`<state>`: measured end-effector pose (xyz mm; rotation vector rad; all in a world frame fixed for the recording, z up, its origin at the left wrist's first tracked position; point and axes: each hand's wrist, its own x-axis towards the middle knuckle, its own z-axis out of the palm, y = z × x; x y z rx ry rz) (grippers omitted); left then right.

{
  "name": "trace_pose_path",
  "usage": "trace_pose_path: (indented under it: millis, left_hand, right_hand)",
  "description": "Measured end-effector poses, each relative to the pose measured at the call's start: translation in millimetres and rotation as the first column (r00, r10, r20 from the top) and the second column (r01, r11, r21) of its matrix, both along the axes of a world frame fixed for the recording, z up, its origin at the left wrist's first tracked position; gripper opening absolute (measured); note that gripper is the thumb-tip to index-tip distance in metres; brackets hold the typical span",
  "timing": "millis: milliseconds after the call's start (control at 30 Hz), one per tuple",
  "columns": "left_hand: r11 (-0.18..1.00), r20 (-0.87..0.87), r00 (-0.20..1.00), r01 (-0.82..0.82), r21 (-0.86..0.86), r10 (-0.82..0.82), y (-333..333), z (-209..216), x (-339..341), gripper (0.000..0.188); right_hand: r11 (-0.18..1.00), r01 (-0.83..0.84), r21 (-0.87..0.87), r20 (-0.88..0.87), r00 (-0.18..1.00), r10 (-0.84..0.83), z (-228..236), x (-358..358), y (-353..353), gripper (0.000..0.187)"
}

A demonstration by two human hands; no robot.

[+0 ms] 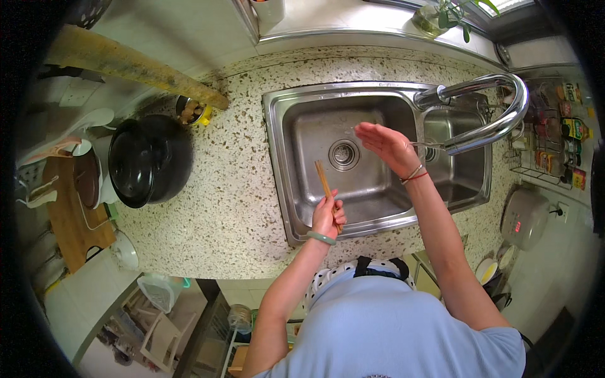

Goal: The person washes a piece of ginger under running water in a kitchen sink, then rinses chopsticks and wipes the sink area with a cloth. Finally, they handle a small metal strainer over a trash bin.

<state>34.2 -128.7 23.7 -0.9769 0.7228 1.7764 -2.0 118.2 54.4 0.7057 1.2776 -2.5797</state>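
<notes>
Chopsticks (pixel 324 178) in L hand (pixel 329 213), fingers curled tight round lower part. Exact no. of sticks: can't tell. Slim, yellow-brown; long ends out past L hand toward 11 o'clk, short butt ends poking out at approx 5 o'clk. Angled over big basin (pixel 309 120) of steel sink (pixel 285 189), nr its 6–7 o'clk edge. Tips near drain (pixel 344 155), btwn 8 and 9 o'clk from it; height above basin floor, can't tell.

R hand (pixel 389 148) flat, fingers straight & together, pointing to 10 o'clk, nothing held. Over same basin, at 1–2 o'clk from L hand; chopsticks apart from it, at 8 o'clk. Thin water stream (pixel 428 145) from spout of chrome faucet (pixel 479 137) at 3 o'clk, reaching heel of R hand. Small basin (pixel 466 176) at 3–4 o'clk.

Green bangle (pixel 321 237) just below L hand, at 6–7 o'clk; red cord (pixel 414 178) & pale bracelet (pixel 413 171) below R hand, at 5 o'clk.

Speckled tabletop (pixel 220 239) around sink. From L hand: black lidded pot (pixel 151 160) at 9–10 o'clk, well apart; wooden board (pixel 63 217) beyond, at 9; wire rack (pixel 545 157) w/ jars & packs at 2–3.
</notes>
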Motion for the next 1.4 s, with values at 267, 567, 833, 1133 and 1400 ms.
trace_pose_path:
  millis: [267, 567, 833, 1133, 1400]
  left_hand:
    - [1.0, 0.024, 1.0, -0.015, 0.019, 0.014, -5, -4, 2, 0.021]
    - [0.999, 0.051, 0.999, -0.021, 0.043, 0.018, -3, -11, 4, 0.019]
    - [0.998, 0.079, 0.995, -0.062, 0.001, 0.061, -5, -12, 5, 0.018]
    - [0.997, -0.024, 0.997, 0.071, 0.027, -0.071, -5, -2, 3, 0.029]
    - [0.896, -0.333, 0.833, 0.386, -0.22, -0.441, 11, 32, -16, 0.038]
  right_hand:
    - [0.987, 0.145, -0.064, 0.039, 0.989, -0.143, -3, 6, -2, 0.041]
    - [0.997, 0.036, -0.073, 0.02, 0.999, -0.035, 14, 9, 2, 0.039]
    - [0.816, -0.491, 0.305, 0.301, 0.863, 0.406, -1, 24, -22, 0.037]
    - [0.909, 0.387, -0.153, 0.24, 0.907, -0.345, -12, 29, 13, 0.043]
    - [0.984, 0.171, 0.045, 0.187, 0.966, -0.177, -13, 7, -41, 0.046]
